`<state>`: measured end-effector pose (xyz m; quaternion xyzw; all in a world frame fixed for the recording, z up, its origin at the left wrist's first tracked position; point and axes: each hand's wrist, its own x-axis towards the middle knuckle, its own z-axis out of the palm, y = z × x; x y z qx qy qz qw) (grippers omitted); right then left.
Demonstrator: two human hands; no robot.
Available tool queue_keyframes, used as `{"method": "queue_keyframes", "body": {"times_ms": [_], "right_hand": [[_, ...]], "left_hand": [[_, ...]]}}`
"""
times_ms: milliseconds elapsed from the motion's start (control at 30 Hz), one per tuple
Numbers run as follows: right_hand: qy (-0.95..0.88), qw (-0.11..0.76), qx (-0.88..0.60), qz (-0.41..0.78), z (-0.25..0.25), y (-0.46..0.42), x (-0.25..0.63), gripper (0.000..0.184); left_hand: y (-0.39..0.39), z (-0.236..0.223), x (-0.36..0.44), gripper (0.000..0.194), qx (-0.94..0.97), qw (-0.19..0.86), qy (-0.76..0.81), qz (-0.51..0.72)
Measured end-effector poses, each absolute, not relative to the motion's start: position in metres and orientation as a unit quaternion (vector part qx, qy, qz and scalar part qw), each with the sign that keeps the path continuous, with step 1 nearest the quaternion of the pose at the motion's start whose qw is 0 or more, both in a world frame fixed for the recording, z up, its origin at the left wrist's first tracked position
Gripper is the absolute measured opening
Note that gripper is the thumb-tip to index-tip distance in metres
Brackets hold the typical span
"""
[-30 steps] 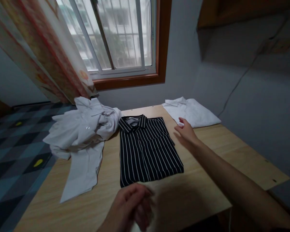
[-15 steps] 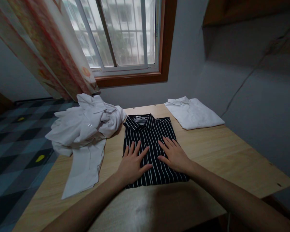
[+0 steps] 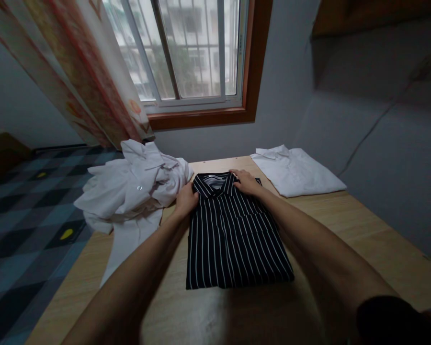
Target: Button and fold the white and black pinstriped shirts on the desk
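A black shirt with white stripes [image 3: 233, 244] lies folded flat in front of me, collar at the far end. My left hand [image 3: 187, 197] is closed at its upper left shoulder edge, thumb on the cloth and fingers partly hidden along the side. At the right of the collar, my right hand [image 3: 246, 182] grips the upper edge, its fingertips reaching the far side and the thumb on top.
Crumpled white shirts [image 3: 136, 187] are heaped at the table's left side, one part hanging toward me. A folded white shirt [image 3: 298, 172] lies at the back right. The wooden table [image 3: 330, 230] meets the wall under a window [image 3: 187, 52]; a checked bedspread [image 3: 25, 239] is at left.
Both hands have moved away from me, from lying spread on the shirt's front to its collar and shoulder edges, and their fingers have closed there. The view has shifted slightly left.
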<state>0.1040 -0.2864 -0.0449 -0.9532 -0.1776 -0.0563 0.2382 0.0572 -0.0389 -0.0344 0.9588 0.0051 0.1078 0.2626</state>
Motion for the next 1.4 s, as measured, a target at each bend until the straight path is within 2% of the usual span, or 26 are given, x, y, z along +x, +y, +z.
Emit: {"method": "queue_keyframes", "body": {"times_ms": [67, 167, 400, 500, 633, 767, 867, 933, 1067, 1133, 1300, 1400], "right_hand": [[-0.199, 0.191, -0.961, -0.031, -0.049, -0.281, 0.108, 0.041], [-0.202, 0.171, -0.964, -0.032, -0.052, -0.284, 0.109, 0.024], [-0.189, 0.186, -0.959, -0.095, -0.022, -0.313, 0.112, 0.018], [-0.155, 0.146, -0.972, -0.098, -0.017, -0.313, 0.11, 0.023], [-0.099, 0.069, -0.99, -0.072, -0.035, -0.303, 0.101, 0.029], [-0.087, 0.021, -0.988, -0.129, -0.052, -0.294, 0.089, 0.038], [-0.106, 0.034, -0.977, -0.181, -0.054, -0.289, 0.077, 0.046], [-0.138, 0.044, -0.971, -0.192, -0.055, -0.285, 0.067, 0.053], [-0.173, 0.06, -0.978, -0.101, -0.068, -0.288, 0.05, 0.078], [-0.157, 0.077, -0.983, -0.052, -0.076, -0.3, 0.046, 0.085], [-0.16, 0.088, -0.983, -0.017, -0.076, -0.347, 0.043, 0.082], [-0.146, 0.091, -0.984, -0.034, -0.063, -0.357, 0.027, 0.076]], "left_hand": [[-0.045, -0.038, 0.057, 0.041, 0.962, 0.246, 0.007, 0.114], [-0.049, -0.038, 0.054, 0.046, 0.964, 0.237, 0.014, 0.122], [-0.053, -0.038, 0.041, 0.034, 0.97, 0.163, 0.026, 0.18], [-0.057, -0.032, 0.035, 0.031, 0.976, 0.125, 0.011, 0.179], [-0.069, -0.021, 0.025, 0.032, 0.978, 0.064, -0.042, 0.194], [-0.081, -0.03, 0.016, 0.051, 0.979, 0.027, -0.147, 0.137], [-0.082, -0.048, 0.015, 0.072, 0.985, 0.027, -0.163, 0.058], [-0.08, -0.055, 0.016, 0.075, 0.988, 0.035, -0.149, 0.032], [-0.074, -0.054, 0.018, 0.077, 0.991, 0.047, -0.126, 0.0], [-0.07, -0.052, 0.019, 0.079, 0.992, 0.048, -0.119, -0.011], [-0.062, -0.049, 0.018, 0.079, 0.993, 0.035, -0.115, -0.002], [-0.063, -0.04, 0.008, 0.071, 0.989, 0.019, -0.14, 0.046]]}}
